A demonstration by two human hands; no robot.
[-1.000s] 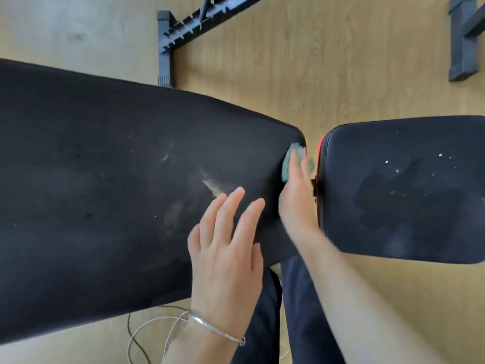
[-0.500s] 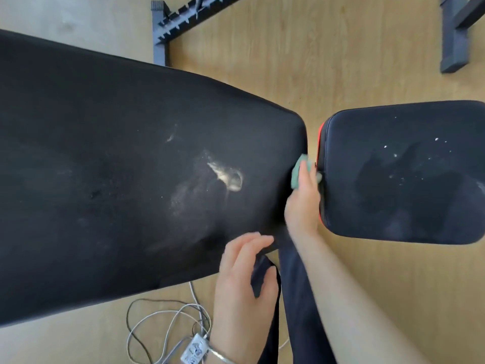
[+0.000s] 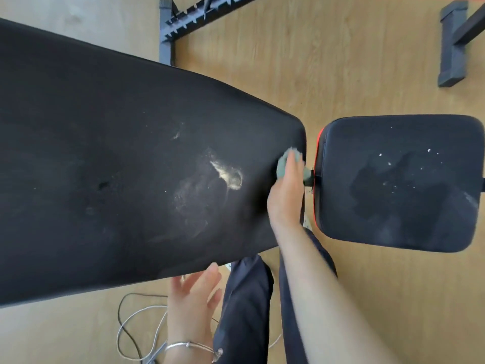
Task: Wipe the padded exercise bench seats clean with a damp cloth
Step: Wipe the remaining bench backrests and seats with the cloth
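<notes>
Smudged black pad (image 3: pixel 118 166) (teal cloth (image 3: pixel 283 167) at end)

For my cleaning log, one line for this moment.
right hand: holds green cloth against long black padded bench end | left hand: open | whitish smear: unwiped

The long back pad (image 3: pixel 105 166) runs off the left edge. At its narrow end, the green cloth (image 3: pixel 281 168) lies mostly hidden under the right hand (image 3: pixel 286 195), so the grip cannot be made out. Below the pad's near edge, the left hand (image 3: pixel 194 298) is motion-blurred, and cables (image 3: pixel 131 324) leave the bottom edge. Beyond the pad's far edge, the top cuts off a notched rail (image 3: pixel 204 14).
</notes>
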